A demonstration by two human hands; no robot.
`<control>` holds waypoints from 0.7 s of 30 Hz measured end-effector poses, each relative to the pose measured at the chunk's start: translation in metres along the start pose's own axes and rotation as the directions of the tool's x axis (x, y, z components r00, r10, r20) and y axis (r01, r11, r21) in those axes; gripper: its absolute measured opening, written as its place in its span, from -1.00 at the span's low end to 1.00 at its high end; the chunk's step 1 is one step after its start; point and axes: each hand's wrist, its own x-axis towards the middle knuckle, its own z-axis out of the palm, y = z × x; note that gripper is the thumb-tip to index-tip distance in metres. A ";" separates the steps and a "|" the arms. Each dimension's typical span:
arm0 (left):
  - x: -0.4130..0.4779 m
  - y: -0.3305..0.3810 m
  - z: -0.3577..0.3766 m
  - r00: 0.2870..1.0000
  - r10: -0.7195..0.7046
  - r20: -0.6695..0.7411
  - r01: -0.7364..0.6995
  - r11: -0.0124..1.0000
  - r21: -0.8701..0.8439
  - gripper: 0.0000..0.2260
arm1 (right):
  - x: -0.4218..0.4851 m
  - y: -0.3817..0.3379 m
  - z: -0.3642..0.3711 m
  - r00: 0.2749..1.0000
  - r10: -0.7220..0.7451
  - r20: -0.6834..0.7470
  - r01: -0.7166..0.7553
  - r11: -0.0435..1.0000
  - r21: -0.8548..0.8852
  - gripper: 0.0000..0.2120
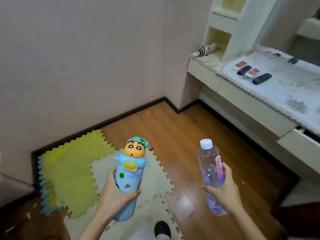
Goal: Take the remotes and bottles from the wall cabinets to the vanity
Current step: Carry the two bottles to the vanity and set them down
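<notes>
While the person stands over a wooden floor [188,135], each hand holds a bottle in the air, well short of the vanity. The left hand [117,193] is wrapped around the lower body of a blue cartoon bottle [129,172], thumb across the front and fingers behind it; the bottle stands nearly upright, its yellow character head with a teal cap rising above the hand. The right hand [223,186] is closed around the middle of a clear water bottle [210,172], thumb on the near side and fingertips curling round by the red lettering on the label; its white cap points up and away from the hand, and its base hangs below the hand.

Up and to the right of the right hand, well apart from it, runs the vanity surface [285,94], covered with a pale lace cloth. On it, near its far left end, lie two dark remotes [261,78] side by side with two small white and red boxes [253,73] just beside them. Below and to the left of the left hand, yellow and beige foam mats [72,170] cover the floor by the wall, and a dark shoe [161,228] shows between the forearms
</notes>
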 end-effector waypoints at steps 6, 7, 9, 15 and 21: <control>0.064 0.021 0.039 0.997 -0.029 0.065 0.022 0.993 0.115 -0.33 | 0.021 0.040 -0.011 0.960 0.237 -0.147 -0.223 0.969 0.106 -0.17; 0.076 0.025 0.044 0.997 -0.029 0.072 0.020 0.991 0.129 -0.33 | 0.024 0.045 -0.011 0.948 0.273 -0.166 -0.253 0.959 0.132 -0.17; 0.100 0.034 0.053 0.995 -0.026 0.097 0.009 0.985 0.171 -0.32 | 0.034 0.049 -0.009 0.920 0.336 -0.201 -0.302 0.936 0.180 -0.18; 0.195 0.063 0.083 0.974 -0.032 0.222 -0.020 0.973 0.229 -0.32 | 0.083 0.058 0.007 0.803 0.505 -0.315 -0.434 0.859 0.272 -0.16; 0.299 0.122 0.111 0.936 -0.001 0.352 -0.093 0.963 0.251 -0.30 | 0.158 0.028 0.017 0.679 0.617 -0.399 -0.461 0.780 0.422 -0.38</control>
